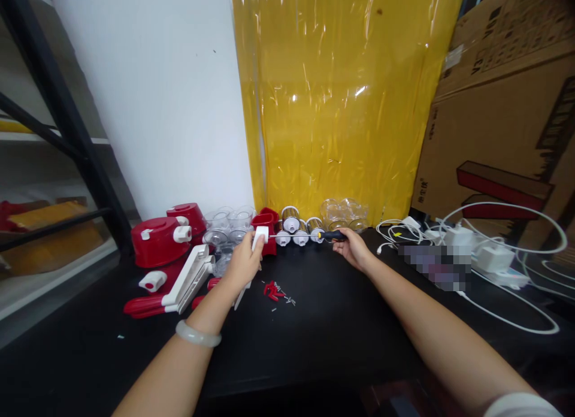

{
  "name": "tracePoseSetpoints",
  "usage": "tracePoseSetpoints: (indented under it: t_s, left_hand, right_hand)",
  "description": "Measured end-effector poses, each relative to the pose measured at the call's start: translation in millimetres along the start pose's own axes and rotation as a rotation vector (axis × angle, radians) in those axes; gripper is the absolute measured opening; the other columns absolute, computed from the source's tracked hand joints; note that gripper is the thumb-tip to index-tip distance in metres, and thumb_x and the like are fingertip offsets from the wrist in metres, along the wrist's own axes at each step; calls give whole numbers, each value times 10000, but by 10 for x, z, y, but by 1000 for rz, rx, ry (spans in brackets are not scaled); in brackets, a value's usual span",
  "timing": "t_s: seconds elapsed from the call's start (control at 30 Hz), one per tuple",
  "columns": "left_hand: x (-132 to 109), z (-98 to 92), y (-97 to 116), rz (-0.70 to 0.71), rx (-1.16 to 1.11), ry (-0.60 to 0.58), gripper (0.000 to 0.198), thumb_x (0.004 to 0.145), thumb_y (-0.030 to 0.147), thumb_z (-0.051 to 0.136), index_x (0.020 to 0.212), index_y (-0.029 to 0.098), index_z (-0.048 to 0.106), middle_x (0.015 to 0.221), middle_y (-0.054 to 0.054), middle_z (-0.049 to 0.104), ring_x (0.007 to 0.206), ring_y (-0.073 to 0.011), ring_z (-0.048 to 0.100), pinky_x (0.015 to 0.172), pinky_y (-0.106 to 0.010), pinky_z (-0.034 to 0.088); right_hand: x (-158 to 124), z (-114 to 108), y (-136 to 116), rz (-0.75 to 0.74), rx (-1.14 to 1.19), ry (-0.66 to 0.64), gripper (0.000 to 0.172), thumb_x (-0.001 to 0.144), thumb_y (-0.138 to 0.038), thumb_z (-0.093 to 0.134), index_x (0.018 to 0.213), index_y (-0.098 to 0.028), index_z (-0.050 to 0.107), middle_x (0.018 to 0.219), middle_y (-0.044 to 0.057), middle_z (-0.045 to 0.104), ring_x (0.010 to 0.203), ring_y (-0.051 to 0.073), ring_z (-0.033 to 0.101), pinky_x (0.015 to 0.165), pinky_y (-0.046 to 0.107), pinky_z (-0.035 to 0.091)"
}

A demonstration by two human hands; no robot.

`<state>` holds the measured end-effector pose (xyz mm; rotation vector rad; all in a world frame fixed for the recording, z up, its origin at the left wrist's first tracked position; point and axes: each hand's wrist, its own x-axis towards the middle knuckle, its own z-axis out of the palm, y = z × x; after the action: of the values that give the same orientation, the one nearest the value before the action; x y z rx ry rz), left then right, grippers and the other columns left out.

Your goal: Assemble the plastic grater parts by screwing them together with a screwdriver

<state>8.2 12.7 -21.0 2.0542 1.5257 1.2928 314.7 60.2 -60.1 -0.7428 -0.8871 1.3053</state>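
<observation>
My left hand (245,260) is closed around a white plastic part (261,232), whose narrow lower end shows below the fingers. My right hand (354,249) grips a screwdriver (333,235) by its black handle with a yellow collar. The long shaft lies level and points left, its tip at the white part; I cannot tell whether it sits in a screw. Below, small red plastic pieces (273,291) and several screws (291,301) lie on the black table (327,333). White handle pieces (191,279) with red ends rest left of my left hand.
Red housings (155,240) stand at the left, near clear plastic cups (240,216). Cylindrical filters (291,219) are stacked behind the screwdriver, with more clear cups (345,213) beside them. White cables, chargers (494,258) and a blurred-out device (431,264) lie right. A cardboard box (494,135) stands behind.
</observation>
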Motion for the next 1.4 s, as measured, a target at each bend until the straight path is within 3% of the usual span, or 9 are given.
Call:
tracePoseSetpoints:
  t_s: [0.4, 0.6, 0.93, 1.4]
  left_hand:
    - [-4, 10, 7, -16, -15, -8, 393, 939, 558, 356, 1023, 210, 518, 586, 35, 575, 454, -180, 589, 535, -298, 464]
    - [-12, 6, 31, -11, 10, -17, 383, 945, 542, 354, 1026, 208, 522, 583, 35, 576, 466, -181, 597, 550, -296, 457]
    - [-14, 15, 35, 2, 14, -9, 391, 940, 538, 351, 1034, 202, 529, 584, 30, 581, 471, -188, 596, 548, -303, 459]
    - [-8, 15, 26, -3, 38, -25, 405, 952, 549, 345, 1059, 201, 523, 598, 31, 583, 490, -188, 604, 559, -303, 454]
  right_hand:
    - [-30, 48, 0, -44, 8, 77, 262, 764, -348, 720, 793, -218, 494, 571, -30, 588, 436, 95, 534, 386, 181, 400]
    - [-17, 41, 15, -66, -63, 68, 367, 742, -481, 741, 747, -223, 480, 514, -56, 542, 382, 77, 479, 353, 174, 362]
    - [31, -39, 69, -115, -217, 71, 498, 710, -678, 676, 702, -217, 489, 427, -57, 498, 322, 66, 401, 349, 195, 328]
    - [11, -34, 31, -184, -376, 134, 519, 763, -720, 580, 690, -216, 476, 382, -55, 470, 293, 68, 362, 322, 204, 286]
